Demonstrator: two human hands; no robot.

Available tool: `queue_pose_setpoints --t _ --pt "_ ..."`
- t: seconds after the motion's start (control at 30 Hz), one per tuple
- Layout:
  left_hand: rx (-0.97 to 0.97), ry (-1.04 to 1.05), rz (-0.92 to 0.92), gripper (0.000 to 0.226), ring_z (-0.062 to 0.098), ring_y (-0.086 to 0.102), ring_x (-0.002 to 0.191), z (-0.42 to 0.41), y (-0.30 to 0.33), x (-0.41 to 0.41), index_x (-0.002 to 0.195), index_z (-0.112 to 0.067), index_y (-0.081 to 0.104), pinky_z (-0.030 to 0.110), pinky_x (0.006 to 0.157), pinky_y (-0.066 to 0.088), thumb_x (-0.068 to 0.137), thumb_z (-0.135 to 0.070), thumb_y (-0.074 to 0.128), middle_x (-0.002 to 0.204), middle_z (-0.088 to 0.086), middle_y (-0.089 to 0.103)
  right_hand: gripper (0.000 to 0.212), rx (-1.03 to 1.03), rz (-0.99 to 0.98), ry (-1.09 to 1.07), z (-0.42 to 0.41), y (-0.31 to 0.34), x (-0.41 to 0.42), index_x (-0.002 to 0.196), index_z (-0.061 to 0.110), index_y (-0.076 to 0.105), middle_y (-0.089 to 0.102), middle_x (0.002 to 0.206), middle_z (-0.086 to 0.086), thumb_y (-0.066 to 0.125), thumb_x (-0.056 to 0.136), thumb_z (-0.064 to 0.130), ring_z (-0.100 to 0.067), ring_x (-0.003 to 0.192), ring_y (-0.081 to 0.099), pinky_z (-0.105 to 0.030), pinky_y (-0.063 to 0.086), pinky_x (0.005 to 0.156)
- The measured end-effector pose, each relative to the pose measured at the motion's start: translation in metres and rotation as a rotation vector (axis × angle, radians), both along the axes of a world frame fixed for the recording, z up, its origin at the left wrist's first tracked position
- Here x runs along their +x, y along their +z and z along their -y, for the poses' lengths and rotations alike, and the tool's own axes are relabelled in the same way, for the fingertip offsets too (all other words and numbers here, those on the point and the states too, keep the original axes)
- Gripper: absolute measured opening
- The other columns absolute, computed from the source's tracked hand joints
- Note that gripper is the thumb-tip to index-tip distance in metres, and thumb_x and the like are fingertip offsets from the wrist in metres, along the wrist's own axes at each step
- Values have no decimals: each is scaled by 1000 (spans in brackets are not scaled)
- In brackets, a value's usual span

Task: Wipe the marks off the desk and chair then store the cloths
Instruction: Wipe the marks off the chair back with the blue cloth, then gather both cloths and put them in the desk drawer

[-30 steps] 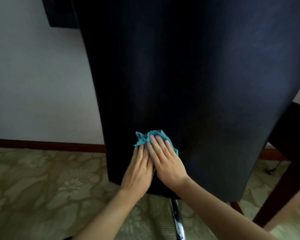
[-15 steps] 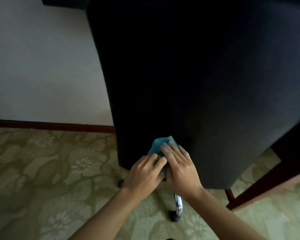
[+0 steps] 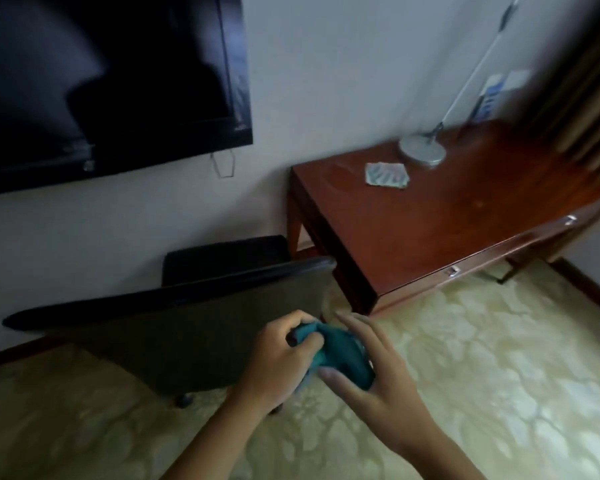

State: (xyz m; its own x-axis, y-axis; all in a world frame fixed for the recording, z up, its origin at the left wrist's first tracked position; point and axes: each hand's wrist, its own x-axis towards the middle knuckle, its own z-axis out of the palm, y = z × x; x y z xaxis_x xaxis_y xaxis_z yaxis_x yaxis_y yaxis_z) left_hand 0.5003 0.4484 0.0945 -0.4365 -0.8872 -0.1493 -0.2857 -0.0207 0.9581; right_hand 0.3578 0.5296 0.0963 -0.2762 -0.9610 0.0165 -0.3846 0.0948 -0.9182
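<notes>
Hands meet over a bunched teal cloth (image 3: 340,355) above a pale floral carpet (image 3: 482,375), seen from a head-worn camera looking down and forward. The left hand (image 3: 278,358) curls its fingers around the upper end of the cloth and grips it. The right hand (image 3: 378,368) cradles the other end in its palm, thumb tucked beneath the fabric and fingers spread loosely over the top; the frame is motion-blurred here, so how firmly the right hand grasps cannot be told for certain, though the thumb and palm plainly pinch the cloth between them.

Just beyond the hands stands a dark upholstered chair (image 3: 194,327), its back turned toward the camera and its castors (image 3: 184,400) resting on the carpet. To the right of the chair, against a white wall (image 3: 326,81), sits a reddish-brown wooden desk (image 3: 430,230) with metal drawer pulls along its front edge. A second, patterned cloth (image 3: 387,174) lies folded on the desktop near the back, just beside the round silver base of a desk lamp (image 3: 423,150) whose thin arm rises toward the upper right. A black wall-mounted television (image 3: 101,81) fills the upper left of the frame, above the chair. A dark wooden skirting board (image 3: 14,355) runs along the foot of the wall.
</notes>
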Motion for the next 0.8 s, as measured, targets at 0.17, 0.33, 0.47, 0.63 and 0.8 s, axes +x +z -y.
queue_pose_setpoints --t 0.17,0.33,0.47,0.63,0.8 --pt "180 -165 -141 18 14 67 82 -11 46 -105 88 -15 73 23 72 52 87 -31 66 84 1 72 19 -40 175 -194 -19 37 -116 97 29 73 74 92 8 69 89 12 -9 88 69 -30 55 79" --pt "-156 -350 140 55 7 71 98 -12 98 -238 109 -26 70 37 90 56 68 -63 75 104 -11 75 15 -154 238 -268 -22 83 -268 85 24 70 70 82 9 72 87 9 -8 82 65 -29 55 75" --pt "-276 -310 133 38 13 73 94 12 135 -324 99 -24 76 43 90 56 75 -52 72 97 -7 77 10 -159 273 -282 -21 109 -362 88 19 68 67 79 11 73 86 11 0 76 61 -20 51 67" --pt "-195 -164 -48 12 0 69 83 40 160 -416 99 -24 75 20 74 53 92 -17 69 89 -10 77 9 -89 325 -322 5 128 -452 97 17 68 69 88 -13 70 89 12 -16 69 67 -36 60 62" --pt "-142 -84 -154 18 13 72 77 86 155 -485 105 -6 59 25 59 58 90 -6 69 93 12 73 15 44 553 -335 60 115 -509 108 9 65 70 89 -15 63 93 7 -20 68 65 -36 60 66"
